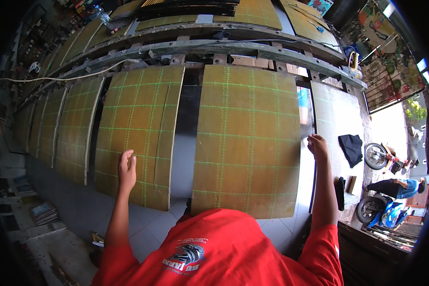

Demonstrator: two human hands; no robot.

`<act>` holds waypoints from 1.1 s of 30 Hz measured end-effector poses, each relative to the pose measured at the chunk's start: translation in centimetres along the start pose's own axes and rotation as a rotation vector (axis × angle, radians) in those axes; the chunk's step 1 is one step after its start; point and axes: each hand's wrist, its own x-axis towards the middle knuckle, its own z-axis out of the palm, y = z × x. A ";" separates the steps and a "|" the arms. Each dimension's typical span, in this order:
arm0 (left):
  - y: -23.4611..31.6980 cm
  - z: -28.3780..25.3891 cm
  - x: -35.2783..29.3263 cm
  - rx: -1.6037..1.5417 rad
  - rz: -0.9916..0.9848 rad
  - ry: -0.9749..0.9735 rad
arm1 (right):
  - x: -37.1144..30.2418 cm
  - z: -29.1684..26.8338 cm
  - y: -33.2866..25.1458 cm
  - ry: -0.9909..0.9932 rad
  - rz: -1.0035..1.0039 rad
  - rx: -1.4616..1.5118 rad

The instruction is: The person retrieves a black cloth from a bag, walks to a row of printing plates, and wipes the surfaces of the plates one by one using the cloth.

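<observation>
A row of brown boards with green grid lines leans along a long workbench, side by side, each standing with its long side running up and down. The person in a red shirt point(214, 252) faces two of them. The large board point(247, 138) stands right in front, upright, its long axis running from the floor up toward the bench edge, its gridded face turned to the person. To its left, across a dark gap point(186, 138), stands the narrower board point(140, 133), tilted the same way, with a thin strip lying lengthwise down its face.

The left hand point(127, 169) lies flat against the lower part of the narrower board, fingers stretched out and pointing upward, not closed round anything. The right hand point(318, 146) is at the right edge of the large board, about halfway up, fingers curled on that edge; how firmly it grips I cannot tell.

Right of the large board lies a pale gridded sheet point(336, 119) with a black cloth point(352, 148) on it. Further boards point(76, 126) continue to the left. A white cord point(57, 77) runs along the metal rail point(214, 47) above. Outside, to the right, stand motorbikes point(379, 155) and another person point(398, 187).
</observation>
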 end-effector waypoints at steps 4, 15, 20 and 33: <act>0.5 1.3 -5.2 0.053 0.119 -0.036 | 1.8 -3.5 2.0 0.015 -0.045 -0.146; -2.7 0.8 -12.3 0.219 0.100 0.073 | -20.6 -6.2 -3.7 0.617 -0.683 -1.111; -6.5 0.1 -12.6 0.256 0.114 0.112 | -22.7 -17.0 3.0 0.703 -0.343 -1.173; -0.3 0.3 -13.5 0.281 0.293 -0.048 | -25.6 -1.5 1.5 0.472 -0.621 -0.674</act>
